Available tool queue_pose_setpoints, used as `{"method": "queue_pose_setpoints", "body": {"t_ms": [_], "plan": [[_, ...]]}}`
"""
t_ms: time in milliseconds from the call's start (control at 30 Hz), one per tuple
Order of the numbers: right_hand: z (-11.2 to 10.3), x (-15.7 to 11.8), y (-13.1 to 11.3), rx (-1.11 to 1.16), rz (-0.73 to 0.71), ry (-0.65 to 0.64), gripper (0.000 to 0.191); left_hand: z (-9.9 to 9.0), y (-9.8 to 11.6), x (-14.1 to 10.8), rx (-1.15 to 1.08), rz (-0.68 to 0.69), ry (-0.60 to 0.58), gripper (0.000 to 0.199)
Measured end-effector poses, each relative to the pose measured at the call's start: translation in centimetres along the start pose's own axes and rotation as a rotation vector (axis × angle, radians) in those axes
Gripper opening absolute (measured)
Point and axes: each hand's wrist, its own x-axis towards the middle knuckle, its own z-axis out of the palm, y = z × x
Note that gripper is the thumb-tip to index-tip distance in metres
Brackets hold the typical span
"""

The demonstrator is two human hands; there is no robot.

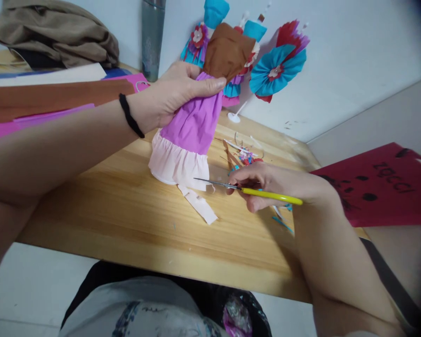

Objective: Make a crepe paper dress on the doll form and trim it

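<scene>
With the middle of my view as the dial's centre, a rumpled khaki cloth (59, 32) lies at 10 o'clock, and below it, between 9 and 10, flat brown paper (56, 100) overlaps pink and white sheets. A grey-green cylindrical bottle (152, 42) stands at 11. My left grip (177, 91), a black band (131, 114) round its wrist, is clasped on a layered paper dress (196, 119) between 11 and 12: brown crumpled top, purple gathered middle, pale-pink ruffled hem angled towards 7. I pinch it where brown meets purple. A pale-pink strip (205, 213) lies just beyond the hem, between 6 and 7, on the pale wooden tabletop (133, 220). Small multicoloured scraps (247, 154) sit between 2 and 3. My right grip (266, 180), between 3 and 4, is closed round yellow-handled metal scissors (272, 194); their tips point to 9, over the hem, though I cannot tell whether they touch it. A blue pleated paper flower (266, 79) is between 1 and 2; a red sheet (389, 206) with black markings stands at 3.
</scene>
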Motion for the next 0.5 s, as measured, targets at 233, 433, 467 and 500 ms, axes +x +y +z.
{"method": "queue_pose_setpoints", "body": {"t_ms": [233, 433, 467, 500], "plan": [[-0.1, -0.19, 0.57, 0.038, -0.028, -0.038, 0.053, 0.29, 0.35, -0.42, 0.067, 0.003, 0.034, 0.025], [0.06, 0.18, 0.3, 0.068, 0.001, -0.043, 0.053, 0.21, -0.03, -0.3, 0.078, 0.063, 0.02, 0.027], [0.14, 0.27, 0.25, 0.065, -0.002, -0.038, 0.054, 0.26, -0.05, -0.32, 0.041, 0.053, 0.032, 0.027], [0.22, 0.34, 0.23, 0.062, -0.006, -0.035, 0.054, 0.32, -0.05, -0.35, -0.025, 0.035, 0.049, 0.027]]}}
